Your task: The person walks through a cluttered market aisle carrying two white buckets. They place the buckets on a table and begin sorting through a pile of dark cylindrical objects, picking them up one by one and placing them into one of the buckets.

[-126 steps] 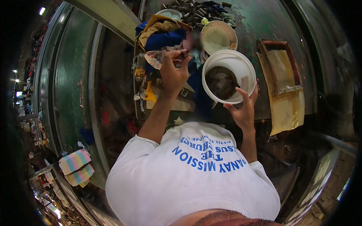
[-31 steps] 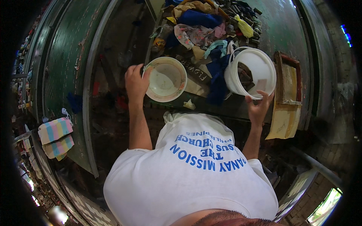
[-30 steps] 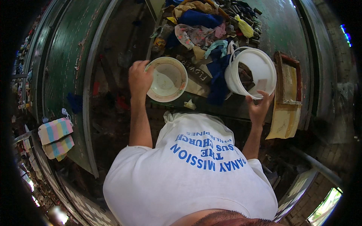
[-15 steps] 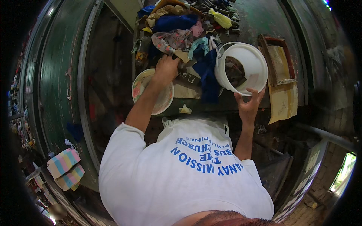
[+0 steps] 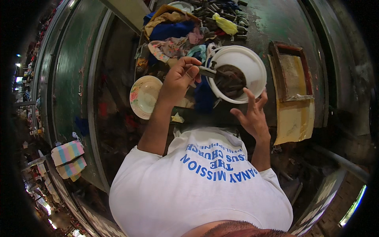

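Observation:
Pinched in the fingers of my left hand [image 5: 182,79] is a short dark metal piece [image 5: 208,72], with a small knob or bolt standing up from it. It is held over the left rim of a white plastic bucket [image 5: 254,71]. Several dark pieces [image 5: 233,83] lie at the bottom of this bucket; their kind is hard to make out. My right hand [image 5: 252,114] has its fingers spread, with the fingertips at the bucket's near rim. A floral bowl [image 5: 145,98] rests to the left of my left forearm.
Crumpled cloths [image 5: 173,33] are heaped at the back, beside a pile of dark metal pieces [image 5: 215,12] and a yellow bag [image 5: 225,24]. To the right, a reddish wooden frame [image 5: 276,59] lies on yellowish cardboard [image 5: 294,122]. Dark blue cloth [image 5: 203,96] hangs by the bucket.
My left hand has come up from beside the cloths and moved right to the bucket, carrying the metal piece. My right hand has loosened from the bucket's rim, its fingers now spread.

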